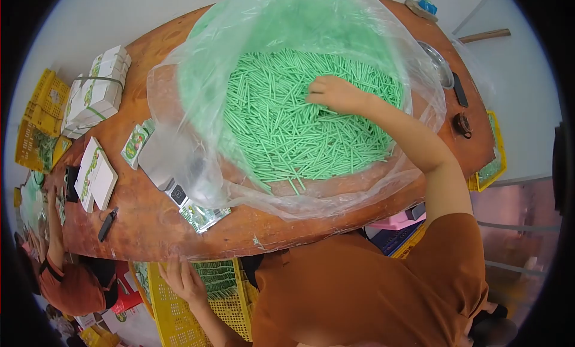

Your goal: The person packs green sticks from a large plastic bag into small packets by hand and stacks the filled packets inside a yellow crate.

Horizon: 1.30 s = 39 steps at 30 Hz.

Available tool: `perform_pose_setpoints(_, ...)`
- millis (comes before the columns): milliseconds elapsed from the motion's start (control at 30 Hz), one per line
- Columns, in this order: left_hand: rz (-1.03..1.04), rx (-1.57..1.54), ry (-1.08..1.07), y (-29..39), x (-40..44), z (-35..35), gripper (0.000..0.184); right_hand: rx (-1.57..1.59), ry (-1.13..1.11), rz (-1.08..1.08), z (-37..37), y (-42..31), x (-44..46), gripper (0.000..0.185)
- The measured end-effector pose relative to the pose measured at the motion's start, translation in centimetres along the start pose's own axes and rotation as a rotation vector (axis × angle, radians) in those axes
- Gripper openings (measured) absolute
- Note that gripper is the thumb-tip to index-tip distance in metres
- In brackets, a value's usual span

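Observation:
My right hand point(337, 95) is over a big heap of thin light-green sticks point(287, 125), its fingers curled together. Whatever may be inside those fingers is hidden. The heap lies in a large clear plastic bag point(173, 89), opened wide on the table. My left hand point(184, 280) is at the table's near edge with fingers stretched out, above a yellow crate point(171, 311), and nothing shows in it. Green packets point(215, 278) lie in rows inside that crate. Left of the bag, partly under its film, sits a small scale point(171, 164); a printed packet point(206, 217) lies by its front.
The wooden table point(150, 233) also bears strapped white boxes point(99, 92), flat white cartons point(96, 176), a black tool point(108, 224), another printed packet point(136, 144), a phone point(460, 89) and a dark cup point(462, 125). Another person's arm point(55, 227) reaches in at far left.

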<state>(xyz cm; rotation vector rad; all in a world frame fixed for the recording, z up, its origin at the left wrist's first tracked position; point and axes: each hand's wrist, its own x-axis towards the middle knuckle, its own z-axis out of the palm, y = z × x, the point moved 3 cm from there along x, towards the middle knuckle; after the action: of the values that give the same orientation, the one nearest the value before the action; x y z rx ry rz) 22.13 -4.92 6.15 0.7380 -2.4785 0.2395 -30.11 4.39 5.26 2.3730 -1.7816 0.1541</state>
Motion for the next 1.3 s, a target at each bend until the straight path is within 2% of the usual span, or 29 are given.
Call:
perform_pose_setpoints(133, -0.032, -0.113, 0.039, 0.6, 0.1, -0.4, 0.015, 0.144, 0.074, 0.097, -1.8, -0.3, 2.4, 0.021)
perform_pose_setpoints(200, -0.052, -0.166, 0.091, 1.4, 1.4, -0.4, 0.013, 0.124, 0.26, 0.154, -3.3, -1.3, 5.4, 0.024)
perform_pose_setpoints(233, -0.11, -0.263, 0.123, 1.9, 2.4, -0.2, 0.013, 0.128, 0.266, 0.142, -3.1, -1.8, 6.7, 0.024)
perform_pose_setpoints(267, -0.164, -0.359, 0.159, 2.2, 3.0, -0.1, 0.013, 0.126, -0.055, 0.3, -1.7, -1.8, 7.9, 0.025)
perform_pose_setpoints(300, -0.118, -0.356, 0.119, 2.8, 3.5, -0.2, 0.015, 0.116, -0.373, 0.456, -0.5, -1.8, 8.6, 0.027)
perform_pose_setpoints(333, -0.116, -0.346, 0.137, 2.9, 3.5, -0.4, 0.015, 0.104, -0.357, 0.449, -0.7, -1.9, 8.9, 0.027)
perform_pose_setpoints(400, -0.036, -0.522, 0.148, 3.9, 3.3, 0.1, 0.016, 0.212, -0.231, 0.431, -1.7, -1.7, 8.2, 0.027)
perform_pose_setpoints(467, -0.125, -0.544, 0.125, 4.1, 1.8, 0.8, 0.016, 0.204, -0.259, 0.438, -1.8, -2.2, 7.1, 0.027)
perform_pose_setpoints(533, -0.357, -0.719, 0.075, 4.0, 0.6, 2.0, 0.016, 0.209, -0.277, 0.47, -1.4, -3.4, 5.2, 0.027)
perform_pose_setpoints(600, -0.328, -0.773, 0.059, 4.9, 1.0, 2.0, 0.016, 0.157, -0.095, 0.364, -1.0, -4.5, 3.9, 0.029)
perform_pose_setpoints(733, -0.218, -0.815, -0.045, 6.9, 1.7, 2.6, 0.014, 0.055, -0.104, 0.457, 0.9, -4.9, 2.2, 0.029)
perform_pose_setpoints(800, -0.152, -0.825, -0.057, 7.4, 2.8, 2.6, 0.017, 0.448, 0.069, 0.586, -1.5, -3.6, 2.4, 0.025)
perform_pose_setpoints(833, -0.228, -0.92, -0.116, 7.9, 3.9, 2.6, 0.021, 0.442, 0.069, 0.588, -2.1, -2.9, 2.5, 0.025)
perform_pose_setpoints(900, -0.365, -1.154, -0.28, 9.5, 6.0, 3.5, 0.029, 0.924, -0.156, 0.729, -2.0, -2.2, 2.1, 0.023)
perform_pose_setpoints(933, -0.429, -1.289, -0.366, 10.4, 7.4, 4.5, 0.034, 0.914, -0.154, 0.714, -2.4, -2.3, 2.1, 0.023)
perform_pose_setpoints(1000, -0.166, -1.327, -0.407, 11.9, 12.1, 4.9, 0.037, 1.214, -0.06, 0.713, -3.2, -3.1, 2.0, 0.025)
perform_pose_setpoints(1067, -0.408, -1.598, -0.557, 12.8, 15.8, 6.9, 0.035, 1.21, -0.047, 0.631, -3.8, -3.2, 1.8, 0.025)
perform_pose_setpoints(1133, -0.434, -1.693, -0.231, 13.3, 19.3, 9.7, 0.034, 1.214, -0.023, 0.565, -3.8, -3.8, 1.5, 0.026)
perform_pose_setpoints(1167, -0.431, -1.688, -0.217, 13.4, 20.6, 10.8, 0.034, 1.204, 0.001, 0.646, -3.4, -3.8, 1.3, 0.025)
perform_pose_setpoints(1200, -0.349, -1.51, -0.066, 13.2, 22.0, 11.4, 0.033, 1.193, 0.027, 0.732, -3.2, -3.5, 1.1, 0.025)
perform_pose_setpoints(1233, -0.268, -1.328, 0.072, 13.2, 23.2, 11.4, 0.033, 1.193, 0.031, 0.73, -3.2, -3.2, 0.9, 0.025)
perform_pose_setpoints(1267, -0.266, -1.328, 0.07, 13.4, 24.5, 11.5, 0.033, 1.105, 0.018, 0.703, -3.2, -2.9, 0.7, 0.024)
perform_pose_setpoints(1300, -0.187, -1.207, 0.211, 13.4, 25.8, 10.4, 0.034, 1.016, 0.001, 0.673, -3.2, -2.6, 0.6, 0.024)
